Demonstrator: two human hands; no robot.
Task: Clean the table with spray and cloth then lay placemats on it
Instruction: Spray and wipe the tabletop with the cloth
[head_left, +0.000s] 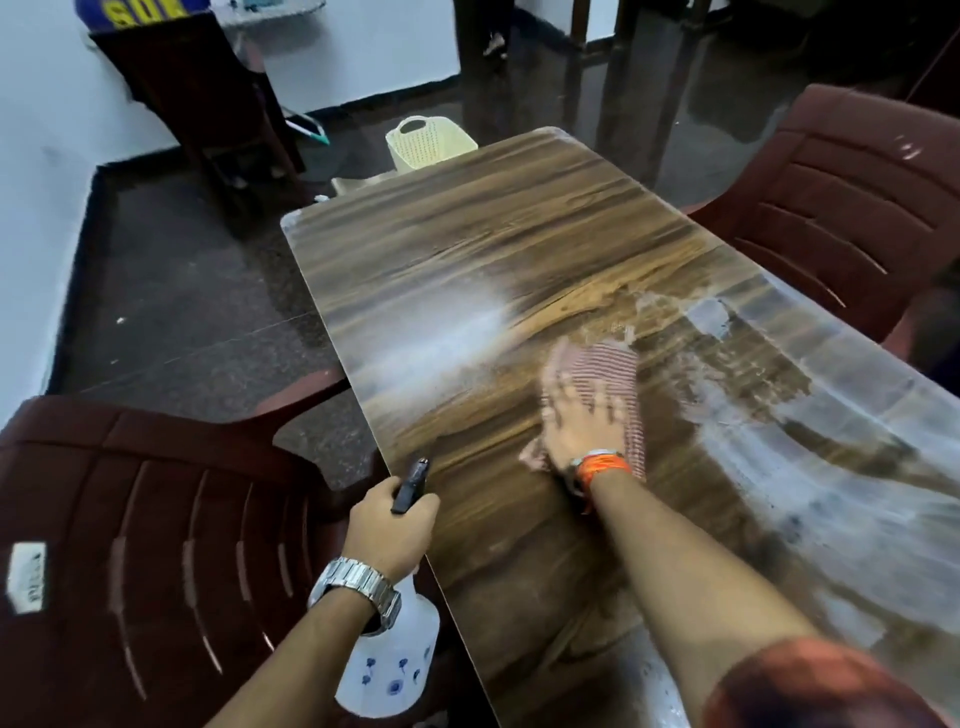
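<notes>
1. The right hand (582, 426) lies flat with its fingers spread and straight, pressing on a red-and-white striped cloth (608, 369). The hand is blurred.
2. The cloth lies on the table (467, 234), near the middle of its width, and reaches past the fingertips and along the hand's right side.
3. The left hand (389, 530) has its fingers curled round the head of the spray bottle (387, 670). The dark nozzle (410, 486) sticks out above the knuckles and points over the table.
4. The bottle's white body hangs below the wrist, just beside the table's left edge.
5. Whitish wet streaks cover the tabletop to the right of the cloth, and a pale misty patch lies to the left.
6. A dark red chair (130, 493) stands close to the left edge and another chair (831, 208) close to the right edge.
7. A cream basket (423, 143) stands past the far end.
</notes>
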